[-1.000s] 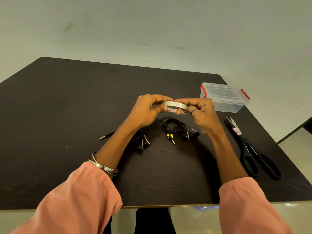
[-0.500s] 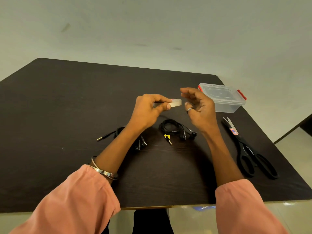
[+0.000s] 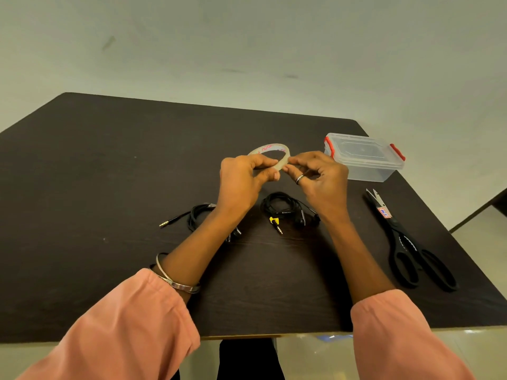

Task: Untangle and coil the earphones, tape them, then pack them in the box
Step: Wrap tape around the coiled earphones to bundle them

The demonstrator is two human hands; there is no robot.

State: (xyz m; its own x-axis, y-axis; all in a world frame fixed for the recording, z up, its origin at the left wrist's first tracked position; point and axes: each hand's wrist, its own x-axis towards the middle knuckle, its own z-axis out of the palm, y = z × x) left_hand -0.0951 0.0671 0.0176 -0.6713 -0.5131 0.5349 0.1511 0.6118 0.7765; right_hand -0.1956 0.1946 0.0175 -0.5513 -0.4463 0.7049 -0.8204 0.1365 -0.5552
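I hold a thin clear tape roll (image 3: 270, 150) above the dark table (image 3: 109, 165). My left hand (image 3: 242, 179) grips its near rim between thumb and fingers. My right hand (image 3: 318, 178) pinches at the roll's near edge with thumb and forefinger. Below my hands lies a coiled black earphone (image 3: 285, 209) with a yellow-marked jack. A second black earphone (image 3: 196, 218) lies to the left, partly hidden under my left forearm. The clear box (image 3: 365, 157) with red clips stands shut at the back right.
Black scissors (image 3: 406, 245) lie along the table's right side, blades pointing away from me. The table's right edge runs close behind them, and its front edge lies under my sleeves.
My right hand, which had come off the roll, is back pinching its near edge. The roll has tilted so its ring opening shows. Both hands have risen a little.
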